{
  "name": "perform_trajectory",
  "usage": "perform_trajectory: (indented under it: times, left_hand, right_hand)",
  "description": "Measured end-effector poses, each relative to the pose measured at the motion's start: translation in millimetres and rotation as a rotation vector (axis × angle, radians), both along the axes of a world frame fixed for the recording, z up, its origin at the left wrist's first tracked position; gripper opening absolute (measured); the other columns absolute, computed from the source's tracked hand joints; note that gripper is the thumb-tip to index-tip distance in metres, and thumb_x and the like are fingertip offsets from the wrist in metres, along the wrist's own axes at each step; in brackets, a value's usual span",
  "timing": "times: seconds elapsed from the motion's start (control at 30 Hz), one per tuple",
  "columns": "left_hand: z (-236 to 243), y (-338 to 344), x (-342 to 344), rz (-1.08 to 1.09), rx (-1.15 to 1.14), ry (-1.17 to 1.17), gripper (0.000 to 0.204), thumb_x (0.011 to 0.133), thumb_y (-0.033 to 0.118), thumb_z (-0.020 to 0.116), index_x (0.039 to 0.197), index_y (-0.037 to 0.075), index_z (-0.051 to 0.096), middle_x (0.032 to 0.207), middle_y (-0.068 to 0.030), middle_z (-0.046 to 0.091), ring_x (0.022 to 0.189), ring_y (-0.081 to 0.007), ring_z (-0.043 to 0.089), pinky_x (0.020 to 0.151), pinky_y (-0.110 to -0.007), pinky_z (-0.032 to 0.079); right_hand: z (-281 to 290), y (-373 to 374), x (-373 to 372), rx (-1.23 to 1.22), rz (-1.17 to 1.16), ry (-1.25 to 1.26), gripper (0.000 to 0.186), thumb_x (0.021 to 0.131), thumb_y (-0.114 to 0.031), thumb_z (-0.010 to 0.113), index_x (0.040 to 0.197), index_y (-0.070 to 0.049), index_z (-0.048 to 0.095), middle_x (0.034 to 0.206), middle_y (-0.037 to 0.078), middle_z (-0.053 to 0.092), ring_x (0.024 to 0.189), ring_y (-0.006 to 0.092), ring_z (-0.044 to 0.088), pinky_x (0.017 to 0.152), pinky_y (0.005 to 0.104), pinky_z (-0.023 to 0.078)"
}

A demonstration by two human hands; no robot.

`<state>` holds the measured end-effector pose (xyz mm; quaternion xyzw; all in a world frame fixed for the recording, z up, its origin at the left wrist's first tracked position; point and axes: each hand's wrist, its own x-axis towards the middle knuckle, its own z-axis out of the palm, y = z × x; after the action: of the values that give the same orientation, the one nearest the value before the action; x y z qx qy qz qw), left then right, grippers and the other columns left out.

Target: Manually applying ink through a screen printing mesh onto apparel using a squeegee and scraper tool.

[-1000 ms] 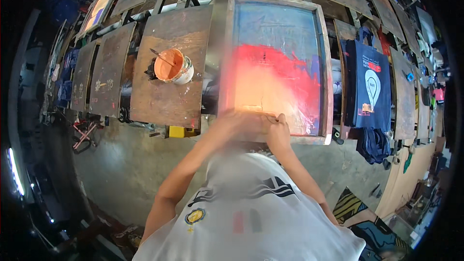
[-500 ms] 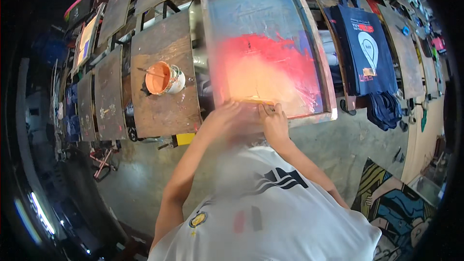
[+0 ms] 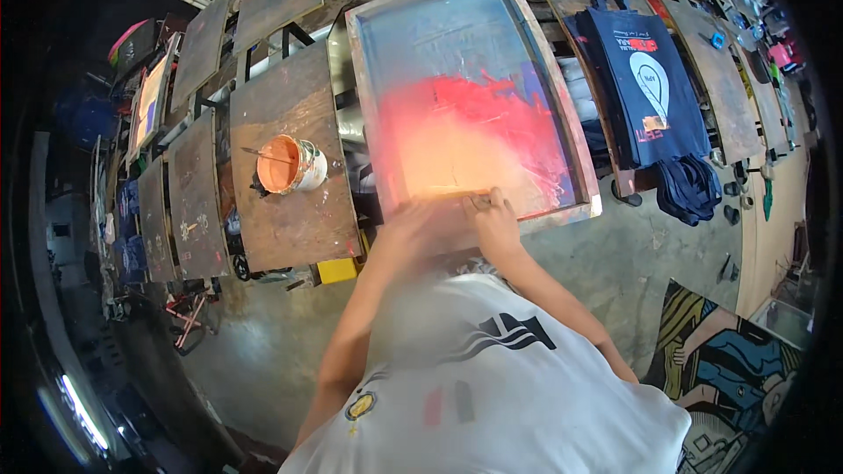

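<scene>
A wooden-framed printing screen (image 3: pixel 575 145) lies before me, its blue mesh smeared with red and orange ink (image 3: pixel 452 145). Across its near end sits a squeegee (image 3: pixel 452 194), only a thin yellowish edge of it showing. My right hand (image 3: pixel 494 221) is closed on the squeegee's right part, fingers bent over it. My left hand (image 3: pixel 399 226) grips the left end; a hazy patch in the picture blurs its fingers. Most of the squeegee is hidden by haze and my hands.
To the left, an open bucket of orange ink (image 3: pixel 312 167) with a stick in it stands on a stained board (image 3: pixel 281 105). Dark blue tote bags (image 3: pixel 645 92) lie on a board at the right. A painted panel (image 3: pixel 729 360) rests lower right.
The view has shifted a little, so the screen and bucket appear slightly lower and further left. Both hands stay at the screen's near end with the squeegee.
</scene>
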<state>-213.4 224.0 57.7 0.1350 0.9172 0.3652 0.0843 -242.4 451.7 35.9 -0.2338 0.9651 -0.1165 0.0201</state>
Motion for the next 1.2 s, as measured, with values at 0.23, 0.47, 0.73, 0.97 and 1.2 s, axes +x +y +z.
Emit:
perform_trajectory:
  times: [0.23,0.47,0.73,0.97,1.2]
  left_hand:
    - [-0.6,30.1,24.3,0.113,-0.011,0.028,0.052,0.081,0.011,0.074,0.130,0.002,0.060,0.138,-0.0210,0.055,0.133,-0.0337,0.049,0.108,-0.039,0.043]
    - [-16.7,57.4,44.0,0.206,-0.123,0.045,0.053,0.083,0.014,0.073,0.130,-0.003,0.058,0.135,-0.0231,0.057,0.127,-0.0375,0.054,0.105,-0.042,0.045]
    - [14.7,80.4,42.9,0.353,-0.043,-0.051,0.053,0.083,0.022,0.074,0.128,-0.001,0.059,0.135,-0.0229,0.057,0.127,-0.0352,0.055,0.105,-0.042,0.045]
    - [6.6,91.8,46.4,0.532,0.041,-0.087,0.055,0.080,0.025,0.076,0.124,-0.002,0.059,0.128,-0.0232,0.061,0.122,-0.0355,0.058,0.104,-0.043,0.047]
    - [7.5,89.5,46.5,0.604,0.134,-0.143,0.060,0.075,0.030,0.078,0.123,-0.001,0.061,0.130,-0.0215,0.060,0.120,-0.0353,0.058,0.102,-0.042,0.047]
  right_hand:
    - [-13.6,19.7,-17.7,-0.085,0.177,0.132,0.037,0.078,-0.012,0.059,0.114,-0.009,0.066,0.109,0.004,0.068,0.106,0.0301,0.056,0.085,0.0393,0.052]
    - [-25.2,43.1,-39.4,-0.027,0.417,0.234,0.048,0.074,-0.023,0.068,0.121,-0.012,0.064,0.109,0.004,0.066,0.095,0.0286,0.055,0.084,0.0342,0.051]
    - [-8.6,51.8,-73.9,-0.004,0.654,0.107,0.048,0.075,-0.016,0.065,0.123,-0.011,0.066,0.114,0.001,0.067,0.106,0.0283,0.054,0.091,0.0342,0.052]
    - [6.9,37.4,-117.5,0.096,0.911,0.022,0.045,0.074,-0.009,0.064,0.120,-0.009,0.067,0.110,0.003,0.069,0.091,0.0264,0.055,0.080,0.0335,0.053]
    - [15.5,8.3,-146.3,0.021,1.097,0.048,0.044,0.075,-0.006,0.064,0.119,-0.008,0.066,0.109,0.003,0.069,0.091,0.0272,0.056,0.080,0.0336,0.053]
